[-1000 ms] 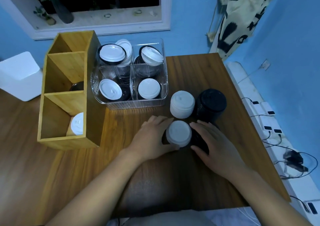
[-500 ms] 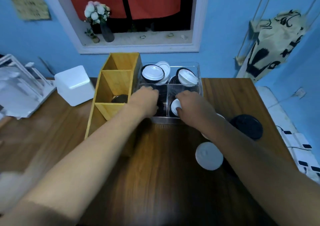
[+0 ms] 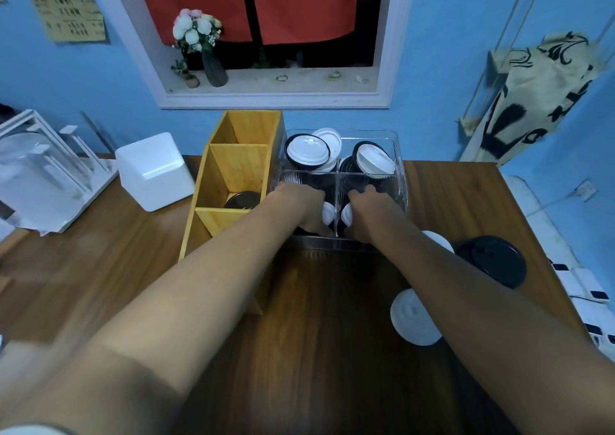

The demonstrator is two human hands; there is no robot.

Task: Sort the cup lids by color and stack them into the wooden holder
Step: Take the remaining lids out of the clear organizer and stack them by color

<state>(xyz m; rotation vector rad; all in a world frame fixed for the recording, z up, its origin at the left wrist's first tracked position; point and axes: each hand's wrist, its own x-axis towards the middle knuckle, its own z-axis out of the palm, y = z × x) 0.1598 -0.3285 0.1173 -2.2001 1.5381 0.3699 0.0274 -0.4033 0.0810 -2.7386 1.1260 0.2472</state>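
The wooden holder [image 3: 233, 168] stands left of a clear four-part bin [image 3: 397, 158]. A black lid [image 3: 241, 200] lies in the holder's middle compartment. Both hands are inside the bin's near compartments. My left hand [image 3: 299, 205] curls round a white lid [image 3: 327, 213] in the near-left part. In the near-right part my right hand [image 3: 372, 210] curls round another white lid [image 3: 346, 215]. The back parts hold mixed white and black lids [image 3: 307, 151]. On the table to the right are a white lid stack [image 3: 416, 318], a black lid stack [image 3: 492, 261] and another white stack [image 3: 439, 240], half hidden by my right arm.
A white box [image 3: 153, 171] and a clear rack [image 3: 40, 175] sit left of the holder. A vase of flowers [image 3: 196, 45] stands on the window sill behind. White power strips [image 3: 592, 288] lie beyond the table's right edge.
Both hands left the lid stacks near the table's front and reached forward into the bin's near compartments. They now sit deeper, with fingers closed round white lids. The camera tilted up.
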